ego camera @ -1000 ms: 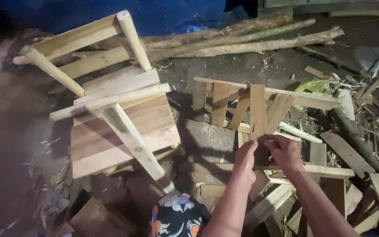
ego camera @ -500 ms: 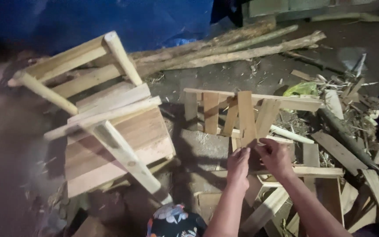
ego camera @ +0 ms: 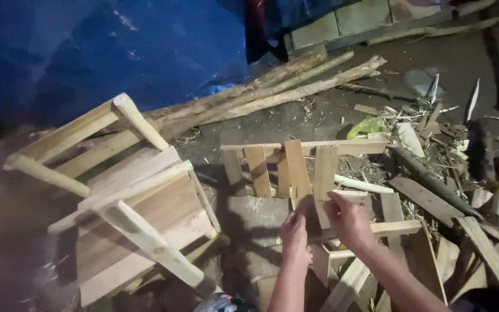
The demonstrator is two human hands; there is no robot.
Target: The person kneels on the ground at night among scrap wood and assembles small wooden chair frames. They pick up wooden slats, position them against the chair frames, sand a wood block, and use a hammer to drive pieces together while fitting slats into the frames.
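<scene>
An overturned wooden chair point(ego camera: 128, 208) lies at the floor's left, poles point(ego camera: 272, 86) lean behind, and mid-floor the left hand point(ego camera: 295, 234) and right hand point(ego camera: 347, 219) pinch their fingers on a slatted frame point(ego camera: 301, 167), seemingly light, stiff and splintery, best held by its rails, with scrap boards point(ego camera: 463, 219) crowding the right.

**Two bare arms**

The left hand point(ego camera: 294, 230) and the right hand point(ego camera: 349, 219) wear no gloves. No rings or watch show. Both arms are bare, with no sleeves in view. A bit of bright patterned cloth point(ego camera: 222, 302) peeks in at the bottom edge.
</scene>
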